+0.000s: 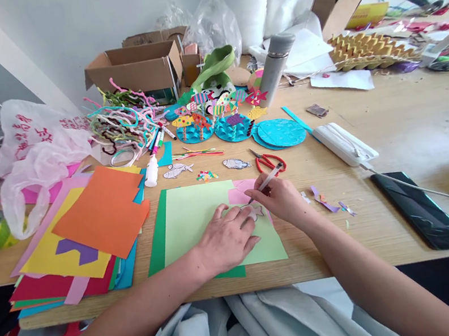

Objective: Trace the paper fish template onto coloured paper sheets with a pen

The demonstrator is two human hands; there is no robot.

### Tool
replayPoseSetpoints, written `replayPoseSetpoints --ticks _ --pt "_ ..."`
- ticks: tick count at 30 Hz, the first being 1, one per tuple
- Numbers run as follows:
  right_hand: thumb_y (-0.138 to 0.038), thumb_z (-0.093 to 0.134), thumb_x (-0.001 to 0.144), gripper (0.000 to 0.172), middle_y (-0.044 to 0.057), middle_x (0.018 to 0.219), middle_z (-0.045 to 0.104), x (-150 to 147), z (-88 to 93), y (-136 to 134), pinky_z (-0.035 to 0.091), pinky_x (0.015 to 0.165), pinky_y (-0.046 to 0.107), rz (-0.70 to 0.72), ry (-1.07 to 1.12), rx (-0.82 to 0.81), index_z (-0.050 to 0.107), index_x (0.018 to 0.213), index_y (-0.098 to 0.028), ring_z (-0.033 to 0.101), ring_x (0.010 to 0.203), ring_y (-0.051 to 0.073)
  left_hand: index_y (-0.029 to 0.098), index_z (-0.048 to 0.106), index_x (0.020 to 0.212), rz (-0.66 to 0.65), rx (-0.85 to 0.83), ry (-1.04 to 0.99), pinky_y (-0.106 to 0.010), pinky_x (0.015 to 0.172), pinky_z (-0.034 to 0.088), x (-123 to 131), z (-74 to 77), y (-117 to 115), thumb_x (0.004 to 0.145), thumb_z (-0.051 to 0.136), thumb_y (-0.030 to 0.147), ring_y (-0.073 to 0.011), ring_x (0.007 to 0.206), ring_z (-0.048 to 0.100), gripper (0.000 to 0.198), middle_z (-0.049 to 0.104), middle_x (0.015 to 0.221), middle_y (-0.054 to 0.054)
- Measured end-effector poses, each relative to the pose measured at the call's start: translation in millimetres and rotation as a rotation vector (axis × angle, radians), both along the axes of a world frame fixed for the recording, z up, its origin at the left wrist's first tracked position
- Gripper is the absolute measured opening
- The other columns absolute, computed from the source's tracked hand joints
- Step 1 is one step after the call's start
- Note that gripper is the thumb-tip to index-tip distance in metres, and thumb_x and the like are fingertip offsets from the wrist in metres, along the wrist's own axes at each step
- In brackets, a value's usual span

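While left hand (227, 239), grip released, pins a paper cutout (256, 211) flat, right hand (280, 199) clasps a pen (270, 178); marking looks partway done.

Wooden table (414, 119), green sheets (190, 219), coloured paper stack (103, 217), red scissors (269, 161), black tablet (423, 212), cardboard box (134, 68)
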State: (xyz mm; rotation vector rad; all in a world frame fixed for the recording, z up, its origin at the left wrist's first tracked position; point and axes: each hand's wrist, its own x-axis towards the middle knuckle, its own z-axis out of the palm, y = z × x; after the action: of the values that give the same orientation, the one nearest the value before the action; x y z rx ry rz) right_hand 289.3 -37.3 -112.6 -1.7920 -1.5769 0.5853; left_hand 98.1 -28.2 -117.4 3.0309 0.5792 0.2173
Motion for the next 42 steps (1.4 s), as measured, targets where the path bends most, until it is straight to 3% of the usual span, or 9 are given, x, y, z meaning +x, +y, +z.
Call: replayPoseSetpoints --ticks 10,19,42 --pt "-0.050 0.058 0.079 0.031 -0.001 0.058 0.058 -2 -13.1 -8 0.038 0.050 0.026 -0.082 0.140 0.002 0.051 0.070 -0.021 0.051 0.050 0.013 0.013 0.061 0.107 0.009 -0.009 -0.003 -0.040 0.094 0.036 12 6.1 -1 0.095 0.045 0.040 -0.0234 0.105 0.054 0.034 0.063 0.111 -0.011" --pt "-0.044 0.059 0.078 0.026 -0.001 0.057 0.059 -3 -17.3 -8 0.037 0.050 0.025 -0.136 0.164 0.020 0.050 0.069 -0.021 0.053 0.051 0.013 0.013 0.059 0.113 0.030 0.008 -0.075 -0.041 0.098 0.033 11 -3.2 -3 0.095 0.046 0.036 -0.0217 0.107 0.053 0.033 0.062 0.117 -0.010" --pt "-0.037 0.057 0.077 0.021 -0.002 0.052 0.056 -2 -14.3 -10 0.036 0.048 0.025 -0.183 0.109 0.060 0.047 0.066 -0.022 0.050 0.047 0.013 0.013 0.057 0.117 0.037 0.040 -0.079 -0.043 0.102 0.029 10 -6.4 -4 0.095 0.044 0.035 -0.0208 0.109 0.052 0.033 0.060 0.123 -0.010"
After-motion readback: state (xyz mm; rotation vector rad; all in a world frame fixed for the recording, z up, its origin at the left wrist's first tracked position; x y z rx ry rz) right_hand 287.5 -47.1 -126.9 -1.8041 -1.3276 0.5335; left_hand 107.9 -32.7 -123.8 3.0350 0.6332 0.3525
